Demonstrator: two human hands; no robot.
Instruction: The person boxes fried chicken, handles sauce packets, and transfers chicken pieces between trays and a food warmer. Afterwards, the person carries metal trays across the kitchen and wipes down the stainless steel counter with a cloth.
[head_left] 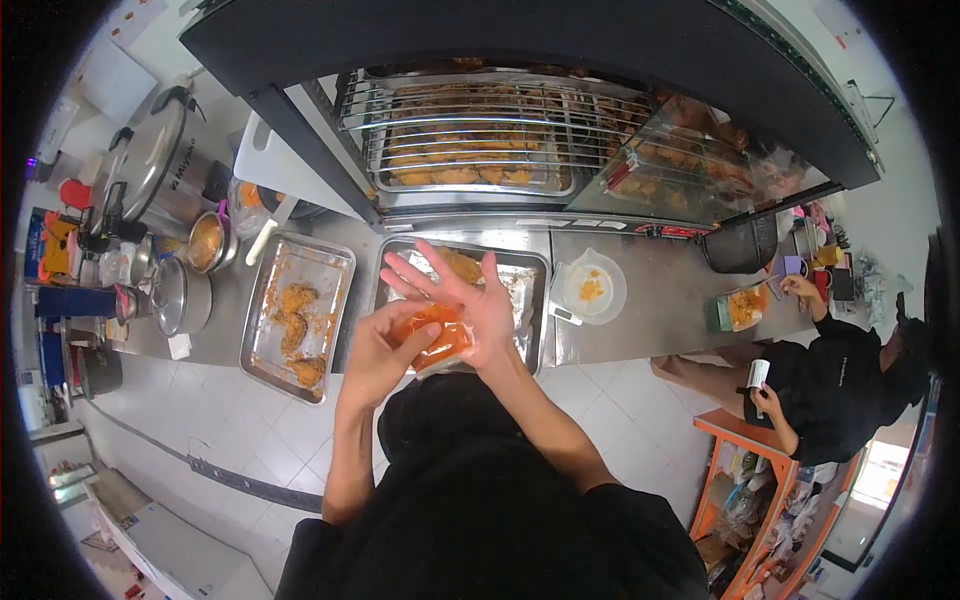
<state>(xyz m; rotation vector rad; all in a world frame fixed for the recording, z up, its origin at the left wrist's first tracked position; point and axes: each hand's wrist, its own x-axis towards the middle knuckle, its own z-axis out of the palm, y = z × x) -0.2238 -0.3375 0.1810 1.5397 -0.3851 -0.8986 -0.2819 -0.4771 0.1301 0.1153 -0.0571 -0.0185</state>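
Note:
My left hand [375, 365] grips a clear packet of orange-red sauce [438, 338], its thumb lying across the front. Behind and beside the packet, my right hand [478, 312] is spread palm up, fingers apart, touching the packet's right side. Both hands are over a metal tray [543, 290] lined with foil, where a fried piece [460, 265] shows behind my fingers. To the left, another metal tray [262, 345] holds fried pieces [293, 330] and crumbs.
A heated cabinet [460, 215] with racks of fried food stands behind the counter. Right of the trays is a white bowl [603, 290] on a scale. Pots [185, 300] stand at left. A co-worker [830, 380] stands at right near a food box [745, 308].

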